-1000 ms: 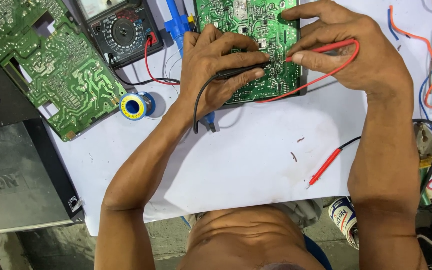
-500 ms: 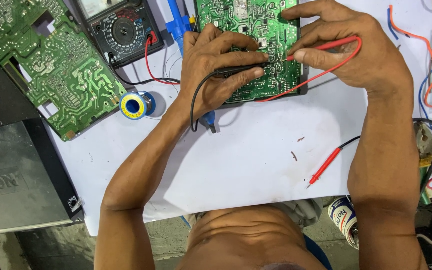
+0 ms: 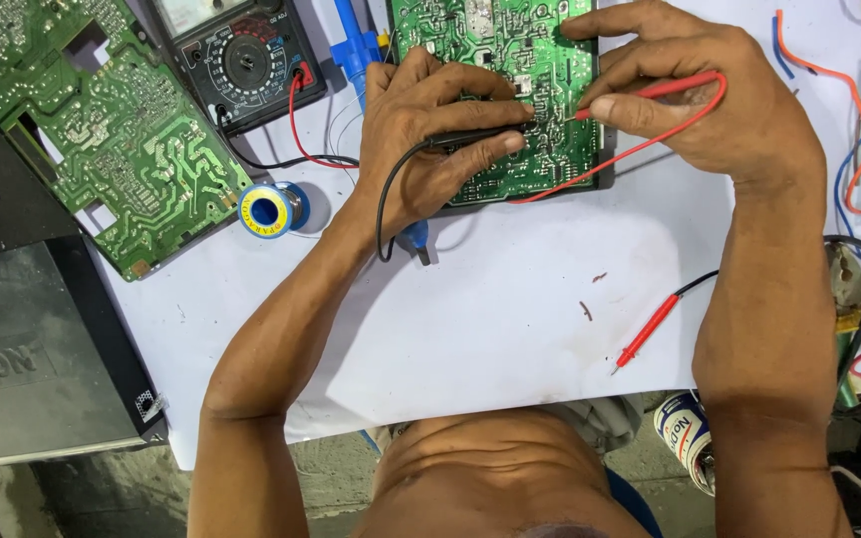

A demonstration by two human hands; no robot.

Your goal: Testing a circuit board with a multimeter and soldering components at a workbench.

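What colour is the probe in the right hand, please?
Red, thin plastic probe, clearest in the head view.

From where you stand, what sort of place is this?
Probably an electronics repair bench: the left hand and right hand hold probes on a green circuit board, beside a black dial multimeter and a solder spool.

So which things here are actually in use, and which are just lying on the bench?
In use:
- green circuit board under the hands
- black test probe in the left hand
- red test probe in the right hand
- black dial multimeter

Lying about:
- second green circuit board
- blue-and-yellow solder spool
- spare red probe
- blue pen-shaped tool
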